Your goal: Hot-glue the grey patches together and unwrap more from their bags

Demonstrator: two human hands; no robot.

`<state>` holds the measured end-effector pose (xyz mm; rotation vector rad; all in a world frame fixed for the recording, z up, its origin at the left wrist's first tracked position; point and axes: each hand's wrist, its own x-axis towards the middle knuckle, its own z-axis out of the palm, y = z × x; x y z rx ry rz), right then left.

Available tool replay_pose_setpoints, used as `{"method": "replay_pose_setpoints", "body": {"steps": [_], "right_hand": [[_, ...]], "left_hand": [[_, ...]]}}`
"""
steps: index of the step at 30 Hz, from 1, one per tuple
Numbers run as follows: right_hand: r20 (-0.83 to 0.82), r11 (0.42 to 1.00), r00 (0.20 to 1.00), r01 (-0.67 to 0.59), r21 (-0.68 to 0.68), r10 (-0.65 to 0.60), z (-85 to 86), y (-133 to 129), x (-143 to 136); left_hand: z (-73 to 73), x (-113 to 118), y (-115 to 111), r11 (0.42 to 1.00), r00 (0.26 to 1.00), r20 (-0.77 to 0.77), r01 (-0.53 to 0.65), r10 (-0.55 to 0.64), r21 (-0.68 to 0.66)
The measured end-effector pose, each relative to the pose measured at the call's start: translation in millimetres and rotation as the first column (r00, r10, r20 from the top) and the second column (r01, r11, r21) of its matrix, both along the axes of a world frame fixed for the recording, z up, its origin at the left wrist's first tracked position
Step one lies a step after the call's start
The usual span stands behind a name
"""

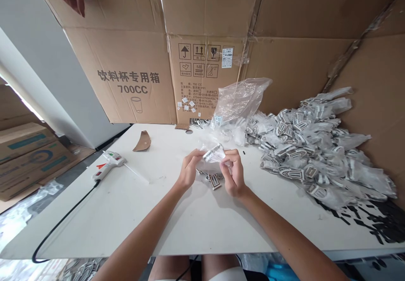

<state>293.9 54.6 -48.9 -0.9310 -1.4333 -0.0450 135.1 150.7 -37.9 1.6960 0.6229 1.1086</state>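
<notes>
Over the middle of the table, a small clear plastic bag [214, 153] is stretched between my hands, with something whitish showing in or through it. My left hand [190, 168] pinches its left side, and my right hand [233, 174] grips the right side with thumb and fingers closed. Just below lie a few loose white-and-dark arch-shaped pieces [215, 182], partly covered by the bag. Behind my hands stands a large clear plastic bag [242, 99] with a small printed label, its lower part crumpled on the tabletop.
At right is a big heap of bagged arch-shaped pieces [294, 141], with black strips [376, 220] near the edge. A white glue gun [109, 165] with a black cord lies left, near a cardboard scrap [143, 141]. Cardboard walls [133, 61] enclose the white table [126, 213].
</notes>
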Motion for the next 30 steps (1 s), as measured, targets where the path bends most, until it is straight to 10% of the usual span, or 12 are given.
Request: {"method": "replay_pose_setpoints", "body": {"steps": [7, 22, 30], "right_hand": [[0.112, 0.986, 0.980, -0.162, -0.048, 0.167, -0.8, -3, -3], [0.103, 0.938, 0.982, 0.180, -0.296, -0.156, -13.1, 11, 11], [-0.045, 0.917, 0.997, -0.073, -0.393, 0.061, -11.5, 12, 6]], "left_hand": [[2.5, -1, -4, 0.983, 0.996, 0.084, 0.041, -0.026, -0.178], [1.5, 2, -1, 0.993, 0.993, 0.015, -0.114, 0.114, 0.007], [2.9, 1, 1, 0.996, 0.995, 0.030, -0.094, 0.094, -0.010]]}}
